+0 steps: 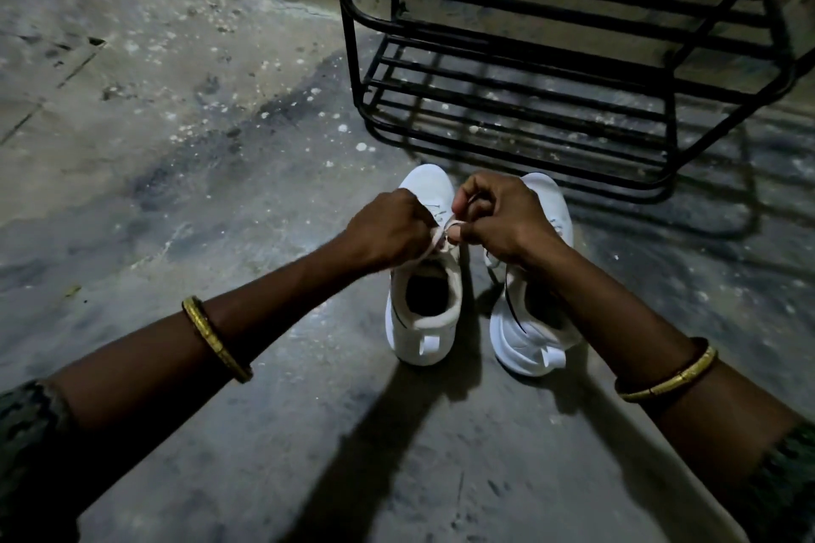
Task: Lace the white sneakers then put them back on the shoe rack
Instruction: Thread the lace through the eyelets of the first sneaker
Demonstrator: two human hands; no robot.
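Two white sneakers (422, 278) are stood side by side on a stained concrete floor (176, 145), before a black metal shoe rack (551, 57). A white lace (443, 234) is pinched over the left sneaker by the left hand (388, 229) and right hand (502, 220).

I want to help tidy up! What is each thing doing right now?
Left sneaker: on the floor, lace being tied.
Right sneaker: on the floor, untouched.
Lace: pinched by both hands.
Left hand: shut on lace.
Right hand: shut on lace.
Shoe rack: standing, visible shelves bare.

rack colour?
Black metal rack, seen in the head view.
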